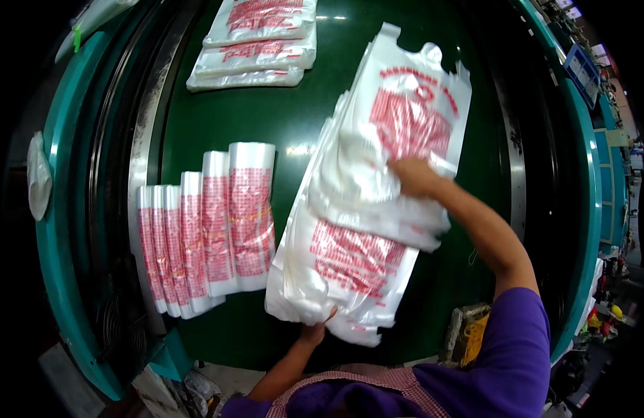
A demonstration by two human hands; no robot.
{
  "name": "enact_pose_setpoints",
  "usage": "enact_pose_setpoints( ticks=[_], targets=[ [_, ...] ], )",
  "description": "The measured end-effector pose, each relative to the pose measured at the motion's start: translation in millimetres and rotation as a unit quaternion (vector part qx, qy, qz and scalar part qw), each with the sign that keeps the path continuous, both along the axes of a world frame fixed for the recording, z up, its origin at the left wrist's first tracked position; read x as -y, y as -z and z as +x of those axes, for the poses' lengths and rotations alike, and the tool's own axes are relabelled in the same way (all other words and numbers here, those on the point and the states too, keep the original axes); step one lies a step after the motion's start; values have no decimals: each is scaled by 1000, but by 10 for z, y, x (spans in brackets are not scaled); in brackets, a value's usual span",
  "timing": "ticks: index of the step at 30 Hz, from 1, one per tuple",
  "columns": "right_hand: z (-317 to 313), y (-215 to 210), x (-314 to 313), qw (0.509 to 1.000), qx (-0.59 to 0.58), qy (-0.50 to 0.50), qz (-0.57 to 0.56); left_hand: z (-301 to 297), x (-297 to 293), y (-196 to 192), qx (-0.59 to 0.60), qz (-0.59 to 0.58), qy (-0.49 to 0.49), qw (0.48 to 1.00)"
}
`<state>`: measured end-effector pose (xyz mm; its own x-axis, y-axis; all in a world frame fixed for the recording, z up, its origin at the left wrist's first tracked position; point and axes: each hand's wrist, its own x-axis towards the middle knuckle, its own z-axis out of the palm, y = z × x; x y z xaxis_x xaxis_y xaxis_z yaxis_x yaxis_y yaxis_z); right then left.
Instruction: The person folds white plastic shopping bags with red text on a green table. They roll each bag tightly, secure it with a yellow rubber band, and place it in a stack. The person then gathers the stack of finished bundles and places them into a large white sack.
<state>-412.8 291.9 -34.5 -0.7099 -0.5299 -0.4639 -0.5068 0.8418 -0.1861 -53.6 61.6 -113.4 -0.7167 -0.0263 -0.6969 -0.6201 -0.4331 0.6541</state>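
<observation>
On the dark green table [294,132], a thick stack of white plastic bags [363,265] with red print lies at an angle, its handle end pointing toward the far right and its bottom end toward the person. The upper portion of the stack [405,132] sits folded or shifted over the lower portion, so the red print shows in two separate patches.

The left hand [313,330] is at the near bottom edge of the stack. Its grip is clamped on that edge: the thumb lies on top of the plastic and the fingers are hidden beneath it.

The right hand [414,177] rests on the middle of the stack, fingers pointing left, pressing down on the upper layer. Whether its grip is closed on the plastic or merely laid flat on it cannot be told, since the fingers are partly sunk in the folds. The right arm carries a purple sleeve [517,341].

To the left of the stack, well apart from it, a row of folded bag bundles [210,230] lies overlapped like shingles, the tallest at the right. At the far edge of the table, a second pile of flat bag bundles [255,42] lies. A teal frame [57,230] curves around the table on both sides.
</observation>
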Motion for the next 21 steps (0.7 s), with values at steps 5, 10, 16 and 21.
enact_pose_setpoints(
  ticks=[5,10,16,21],
  targets=[
    [1605,102,324,974,187,6,-125,470,633,76,-123,-59,190,972],
    [2663,84,764,892,31,76,-444,267,816,-497,-177,-47,336,924],
    [2606,285,842,425,398,512,-632,-1249,649,-1633,-256,-129,425,858],
    [1068,115,1019,326,313,450,-770,-3100,310,-1864,-322,-302,533,722]
  ],
)
